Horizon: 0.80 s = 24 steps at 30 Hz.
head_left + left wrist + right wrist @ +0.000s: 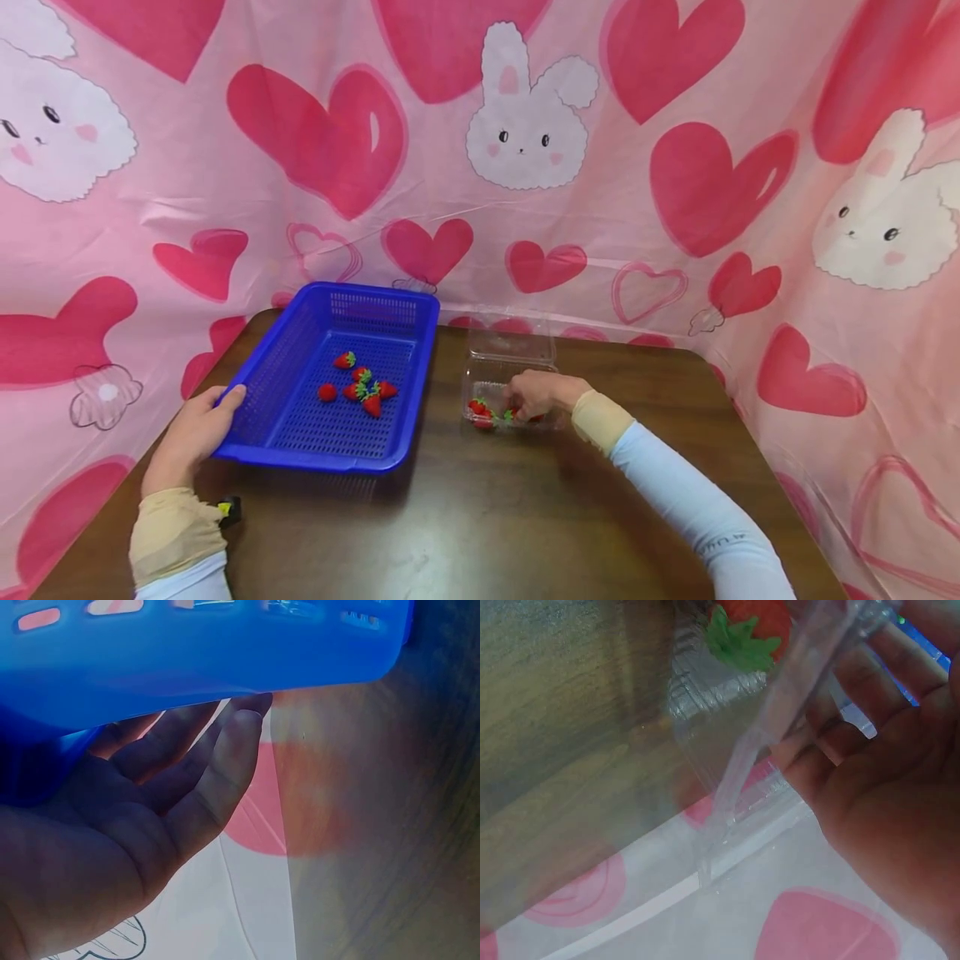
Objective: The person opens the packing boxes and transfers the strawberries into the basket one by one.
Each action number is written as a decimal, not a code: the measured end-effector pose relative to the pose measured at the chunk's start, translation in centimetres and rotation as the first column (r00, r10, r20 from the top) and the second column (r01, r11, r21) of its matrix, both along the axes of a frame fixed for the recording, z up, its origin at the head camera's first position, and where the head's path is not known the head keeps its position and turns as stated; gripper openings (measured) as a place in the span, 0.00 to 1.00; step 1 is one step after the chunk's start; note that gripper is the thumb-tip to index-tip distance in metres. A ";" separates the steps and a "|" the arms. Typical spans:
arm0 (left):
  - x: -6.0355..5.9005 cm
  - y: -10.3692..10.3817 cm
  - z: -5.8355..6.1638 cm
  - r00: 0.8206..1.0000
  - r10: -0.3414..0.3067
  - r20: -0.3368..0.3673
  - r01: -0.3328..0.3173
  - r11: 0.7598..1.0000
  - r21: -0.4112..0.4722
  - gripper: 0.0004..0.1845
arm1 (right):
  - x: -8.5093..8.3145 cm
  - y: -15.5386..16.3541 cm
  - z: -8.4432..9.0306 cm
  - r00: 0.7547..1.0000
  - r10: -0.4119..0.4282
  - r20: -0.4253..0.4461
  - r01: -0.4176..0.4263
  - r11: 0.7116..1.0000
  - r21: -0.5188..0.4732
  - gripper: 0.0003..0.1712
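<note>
My left hand point(191, 433) grips the left rim of a blue perforated plastic basket point(315, 460), thumb on top. In the left wrist view, its fingers point(225, 765) curve below the basket's rim. Several red strawberries point(372, 405) with green leaves lie grouped on the basket floor. To the right stands a clear plastic clamshell box point(472, 379), its lid point(512, 344) raised at the back. My right hand point(540, 393) reaches down into the box, close to strawberries point(482, 417) at its front. Its fingertips are hidden, so whether they pinch a strawberry is unclear.
Basket and box are on a dark brown wooden table point(480, 533). A pink cloth point(555, 225) with hearts and rabbits hangs behind and along both sides. A small black and yellow object point(229, 510) sits at my left wrist.
</note>
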<state>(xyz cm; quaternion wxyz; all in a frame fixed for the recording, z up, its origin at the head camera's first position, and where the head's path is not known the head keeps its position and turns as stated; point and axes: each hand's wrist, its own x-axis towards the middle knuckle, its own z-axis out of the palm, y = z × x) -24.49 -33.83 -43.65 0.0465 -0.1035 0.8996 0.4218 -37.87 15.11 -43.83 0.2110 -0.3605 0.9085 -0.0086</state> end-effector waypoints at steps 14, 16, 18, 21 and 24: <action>0.0 0.3 0.1 0.998 -0.001 0.059 -0.001 0.999 0.038 0.44 | -0.6 0.4 1.3 0.993 -0.087 -0.079 0.071 0.979 -0.190 0.09; 0.0 0.2 0.1 0.998 -0.002 0.061 0.000 0.999 0.039 0.44 | -0.7 0.5 1.5 0.992 -0.084 -0.090 0.062 0.974 -0.220 0.10; 0.1 0.1 0.2 0.998 -0.001 0.061 -0.002 0.999 0.039 0.44 | -0.7 0.6 1.7 0.991 -0.085 -0.105 0.057 0.967 -0.247 0.10; 0.1 0.1 0.2 0.998 -0.001 0.067 -0.002 0.999 0.038 0.44 | -0.6 0.5 2.0 0.988 -0.095 -0.121 0.056 0.954 -0.293 0.09; 0.1 0.0 0.2 0.998 -0.001 0.064 -0.001 0.999 0.034 0.44 | -0.5 0.3 2.3 0.987 -0.112 -0.118 0.064 0.932 -0.356 0.09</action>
